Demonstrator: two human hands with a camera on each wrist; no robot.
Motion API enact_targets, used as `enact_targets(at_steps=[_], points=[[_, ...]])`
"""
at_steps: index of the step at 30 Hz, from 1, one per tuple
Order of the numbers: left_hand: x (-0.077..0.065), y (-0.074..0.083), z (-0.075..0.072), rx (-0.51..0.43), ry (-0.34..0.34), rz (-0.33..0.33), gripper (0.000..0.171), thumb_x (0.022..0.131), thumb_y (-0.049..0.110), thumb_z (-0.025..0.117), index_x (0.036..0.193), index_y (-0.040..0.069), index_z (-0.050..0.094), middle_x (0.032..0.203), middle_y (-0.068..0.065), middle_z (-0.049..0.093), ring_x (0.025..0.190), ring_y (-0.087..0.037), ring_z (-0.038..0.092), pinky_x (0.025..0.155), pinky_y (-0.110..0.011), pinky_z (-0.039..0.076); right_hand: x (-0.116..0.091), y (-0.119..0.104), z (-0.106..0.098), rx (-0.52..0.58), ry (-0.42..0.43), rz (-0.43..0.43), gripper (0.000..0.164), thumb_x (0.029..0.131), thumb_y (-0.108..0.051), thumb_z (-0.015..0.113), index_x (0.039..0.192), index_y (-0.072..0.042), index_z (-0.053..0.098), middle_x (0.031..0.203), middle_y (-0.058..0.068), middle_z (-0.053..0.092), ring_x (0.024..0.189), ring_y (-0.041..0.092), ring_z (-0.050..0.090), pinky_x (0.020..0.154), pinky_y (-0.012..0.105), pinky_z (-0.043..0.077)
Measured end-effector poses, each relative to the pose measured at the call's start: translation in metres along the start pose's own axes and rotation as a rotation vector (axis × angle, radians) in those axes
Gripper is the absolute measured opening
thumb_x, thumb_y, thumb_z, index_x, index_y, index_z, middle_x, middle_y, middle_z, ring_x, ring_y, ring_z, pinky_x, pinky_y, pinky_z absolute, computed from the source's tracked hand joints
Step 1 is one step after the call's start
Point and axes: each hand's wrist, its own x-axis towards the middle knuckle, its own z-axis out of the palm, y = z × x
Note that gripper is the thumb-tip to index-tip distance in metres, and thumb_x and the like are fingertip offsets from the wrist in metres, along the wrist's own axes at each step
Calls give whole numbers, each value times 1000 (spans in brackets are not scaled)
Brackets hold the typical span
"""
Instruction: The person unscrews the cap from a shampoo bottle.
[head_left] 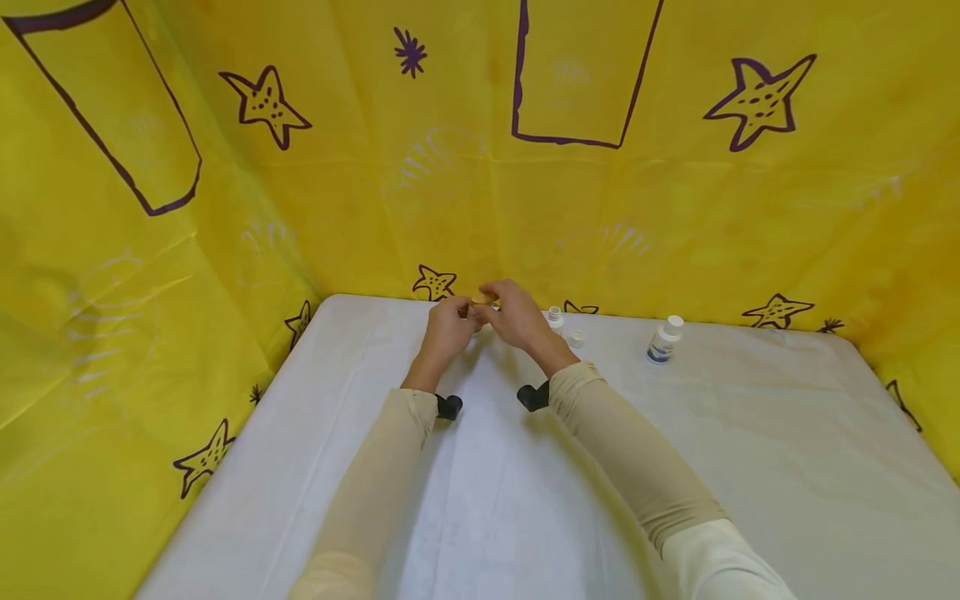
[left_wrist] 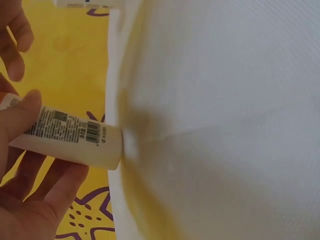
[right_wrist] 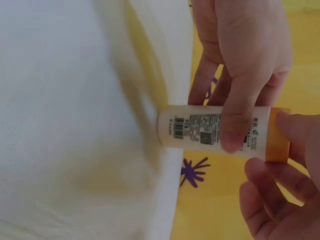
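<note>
My left hand (head_left: 446, 329) grips a small white plastic bottle (left_wrist: 82, 137) around its body, fingers on one side and thumb on the other. Printed text and a barcode face the wrist cameras. The bottle stands upright, with its base at the white tabletop. Its orange cap (right_wrist: 278, 135) is pinched between the thumb and fingers of my right hand (head_left: 517, 317). The cap sits on the bottle. In the head view, the hands hide most of the bottle.
Right of my hands stands a small white bottle (head_left: 555, 317) with its neck uncovered, and a loose white cap (head_left: 577, 338) lies beside it. Farther right is a white bottle (head_left: 663, 342) with a blue label and white cap. Yellow patterned cloth (head_left: 360, 208) hangs behind the table (head_left: 487, 500).
</note>
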Motion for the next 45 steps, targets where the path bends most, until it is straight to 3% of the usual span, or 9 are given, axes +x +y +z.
enact_targets(at_steps=[2,8,14,22,26,37,45], points=[[0,0,0,-4,-9,6,21,91,26,78,86,7,72,76,-5,55,75,-21,52,63,-29,41,0,2,-1,12,13,12,43,101,-29,65,137,-6,61,134,13,62,123,30,58,109,43,48],[-1,-3,2,12,-20,34,20,90,28,79,97,9,76,82,-5,63,78,-20,53,65,-27,42,-4,5,-1,-14,26,-19,37,101,-29,65,130,-6,64,129,13,65,121,30,60,108,44,49],[-2,-5,3,41,-26,95,14,91,23,78,96,10,76,82,-7,63,77,-20,51,66,-29,40,-11,8,0,-52,28,-45,37,101,-30,65,129,-6,63,129,13,65,120,31,62,105,44,50],[-10,-2,4,49,-72,124,26,89,19,80,114,14,79,105,-10,75,95,-24,64,85,-37,53,-27,9,-6,-80,-16,-41,32,99,-29,68,123,-8,63,123,11,68,114,30,66,99,44,53],[-13,2,5,48,-100,158,33,87,18,82,120,16,77,113,-11,76,104,-26,67,93,-42,54,-37,9,-12,-97,-15,-27,34,99,-29,68,124,-8,63,123,10,68,112,30,66,97,43,55],[-26,22,11,8,-189,145,15,87,16,81,102,17,82,110,-5,74,103,-22,65,92,-42,55,-62,16,-28,-64,10,-68,29,98,-29,69,119,-8,65,116,10,69,103,28,67,89,43,56],[-37,42,16,10,-281,219,8,87,17,81,95,17,79,98,-4,73,89,-19,61,79,-31,51,-87,22,-47,-27,42,-86,29,98,-29,70,119,-9,66,113,9,70,91,25,66,81,41,55]])
